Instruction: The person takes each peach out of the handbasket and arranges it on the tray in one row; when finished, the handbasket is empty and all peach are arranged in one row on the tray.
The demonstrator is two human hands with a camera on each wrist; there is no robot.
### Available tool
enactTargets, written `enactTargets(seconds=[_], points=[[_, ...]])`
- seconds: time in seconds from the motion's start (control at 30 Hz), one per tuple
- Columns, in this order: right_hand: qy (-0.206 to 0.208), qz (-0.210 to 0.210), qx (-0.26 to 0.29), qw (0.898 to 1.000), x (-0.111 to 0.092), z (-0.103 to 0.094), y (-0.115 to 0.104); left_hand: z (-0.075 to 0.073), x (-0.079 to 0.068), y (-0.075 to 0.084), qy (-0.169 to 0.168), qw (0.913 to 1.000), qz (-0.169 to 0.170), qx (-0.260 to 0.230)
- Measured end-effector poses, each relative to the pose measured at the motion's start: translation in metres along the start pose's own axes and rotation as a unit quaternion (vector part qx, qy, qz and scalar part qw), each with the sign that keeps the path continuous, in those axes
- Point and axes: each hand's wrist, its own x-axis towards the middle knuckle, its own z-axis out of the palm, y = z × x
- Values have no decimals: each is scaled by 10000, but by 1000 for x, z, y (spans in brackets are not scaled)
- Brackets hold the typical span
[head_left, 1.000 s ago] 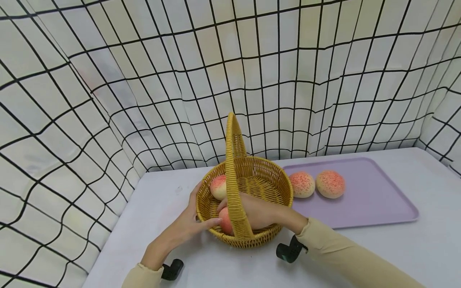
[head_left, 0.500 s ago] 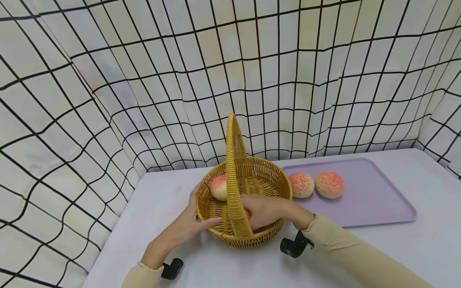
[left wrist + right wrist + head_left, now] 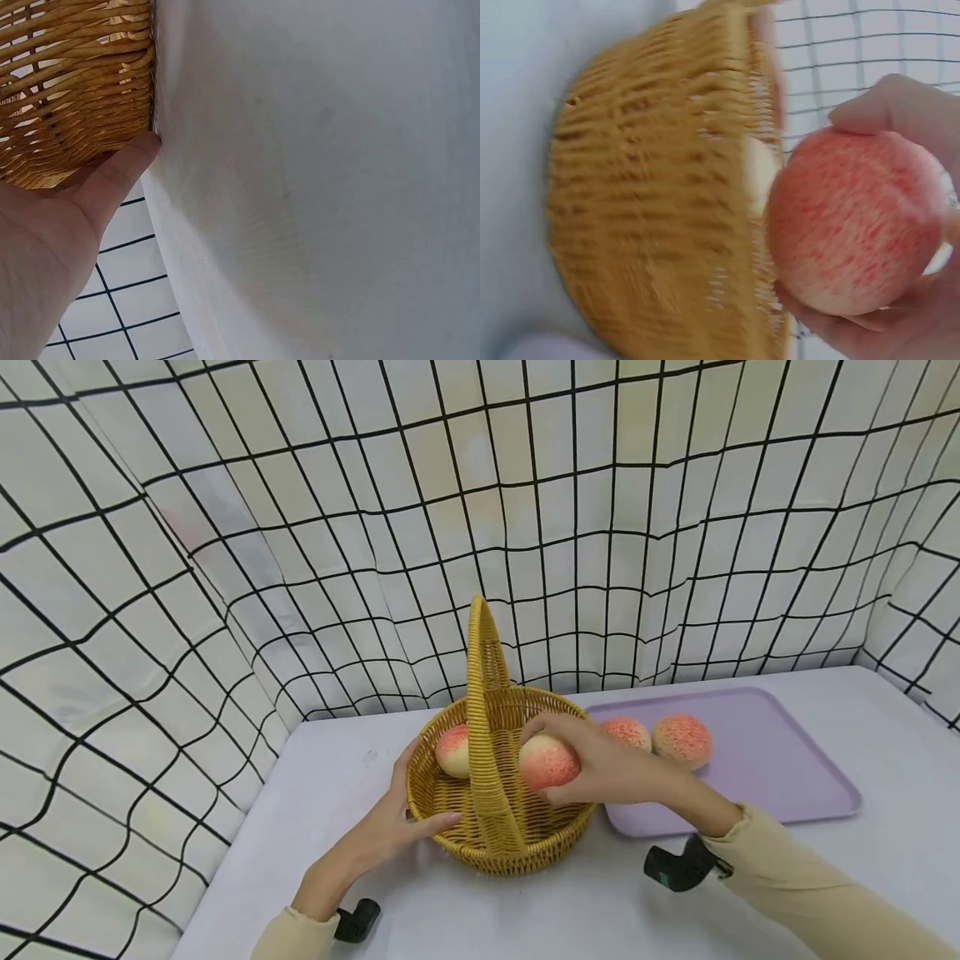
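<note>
White grid-lined cloth (image 3: pixel 558 564) closes off back & sides; tabletop (image 3: pixel 517 918) meets it at the far edge. Lilac tray (image 3: pixel 780 752) lies just R of wicker basket (image 3: pixel 491 857), L edge partly behind it; bkt mouth opens both sides of tall handle (image 3: pixel 482 710). L hand (image 3: pixel 386 822) holds bkt's L side, thumb over rim. R hand (image 3: pixel 611 768) grips a peach (image 3: pixel 550 764) btwn thumb & fingers, now raised over bkt's R half vs. low inside 0.5 s ago. Another peach (image 3: pixel 452 752) stays L of handle; 2 more peaches (image 3: pixel 682 741) sit on tray. Held one: cream upper-L, speckled pink-red elsewhere.
</note>
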Motion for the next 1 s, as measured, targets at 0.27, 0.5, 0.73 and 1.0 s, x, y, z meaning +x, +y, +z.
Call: enactTargets(seconds=[0.27,0.5,0.73,1.0], points=[[1261,213,-403,9910,-59,-72,1,1,2,1,-8,9999,-12,121],[2012,728,-890,9728,-100,-118,41,0,-1,-1,39,9999,-53,127],[1975,1359,-1139,9641,-126,-133,99,0,-2,-1,32,9999,-87,85],[1190,1702,-1183,9710,-136,-133,140,1,-2,-1,34,10000,-90,0]])
